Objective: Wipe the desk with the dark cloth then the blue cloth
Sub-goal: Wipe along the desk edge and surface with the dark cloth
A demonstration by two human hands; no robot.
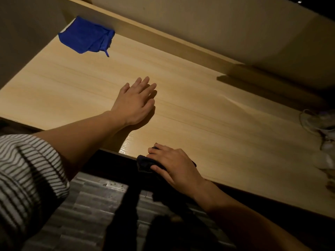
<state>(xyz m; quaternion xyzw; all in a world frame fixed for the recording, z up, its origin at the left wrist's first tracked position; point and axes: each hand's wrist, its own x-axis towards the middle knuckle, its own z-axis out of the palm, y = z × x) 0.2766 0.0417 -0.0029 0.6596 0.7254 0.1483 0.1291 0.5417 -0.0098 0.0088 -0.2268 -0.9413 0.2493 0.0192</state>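
A light wooden desk (208, 113) fills the head view. My left hand (136, 102) lies flat on its middle, palm down, fingers together, holding nothing. My right hand (174, 165) presses on the dark cloth (145, 163) at the desk's near edge; the cloth is bunched under the fingers and part of it hangs over the edge. A blue cloth (87, 38) lies crumpled at the far left corner of the desk, against the back wall, well away from both hands.
A raised wooden ledge (163, 44) runs along the back of the desk. Pale cables and small white objects (322, 134) lie at the right end. Below the near edge is a grey tiled floor (94, 205).
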